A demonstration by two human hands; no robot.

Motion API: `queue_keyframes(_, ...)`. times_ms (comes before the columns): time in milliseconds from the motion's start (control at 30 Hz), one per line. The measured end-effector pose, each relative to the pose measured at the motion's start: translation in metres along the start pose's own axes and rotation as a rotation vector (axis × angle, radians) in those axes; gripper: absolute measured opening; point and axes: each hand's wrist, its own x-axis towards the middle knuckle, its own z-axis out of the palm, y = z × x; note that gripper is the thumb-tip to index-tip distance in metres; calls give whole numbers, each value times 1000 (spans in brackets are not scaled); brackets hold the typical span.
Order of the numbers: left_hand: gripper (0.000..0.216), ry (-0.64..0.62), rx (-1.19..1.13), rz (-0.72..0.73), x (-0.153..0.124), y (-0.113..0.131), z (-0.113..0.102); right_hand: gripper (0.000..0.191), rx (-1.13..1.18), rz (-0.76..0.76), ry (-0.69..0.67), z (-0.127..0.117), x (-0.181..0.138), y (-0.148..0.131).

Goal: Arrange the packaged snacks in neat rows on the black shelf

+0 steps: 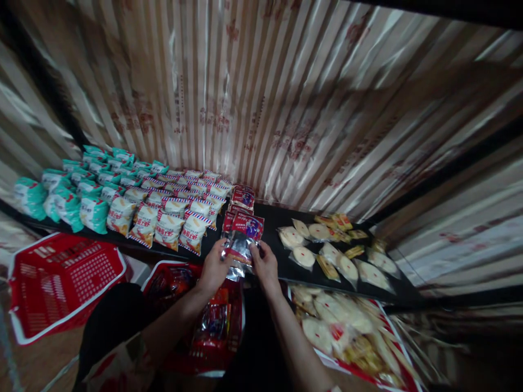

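My left hand [216, 265] and my right hand [265, 263] are both closed on the lower edge of a red and silver snack packet [245, 235], which rests on the black shelf [278, 218]. The left hand pinches its bottom left corner, the right hand its bottom right. Behind it lie more red packets [242, 197] in a short row. Just left stand white packets with striped edges [180, 218]. Right of my hands lie clear bags of round white cakes [302, 239].
Teal packets [69, 190] fill the shelf's left end. A red basket [61, 283] stands at the lower left, another with red packets [212, 326] below my arms, a third with cakes [347, 332] at the lower right. A striped wall [286, 109] backs the shelf.
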Motion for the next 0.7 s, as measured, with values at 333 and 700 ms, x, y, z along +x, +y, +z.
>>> queue_keyframes(333, 49, 83, 514, 87, 38, 8, -5, 39, -396, -222, 71, 35, 36, 13)
queue_keyframes(700, 51, 56, 605, 100, 31, -2, -3, 50, -546, -313, 167, 40, 32, 15)
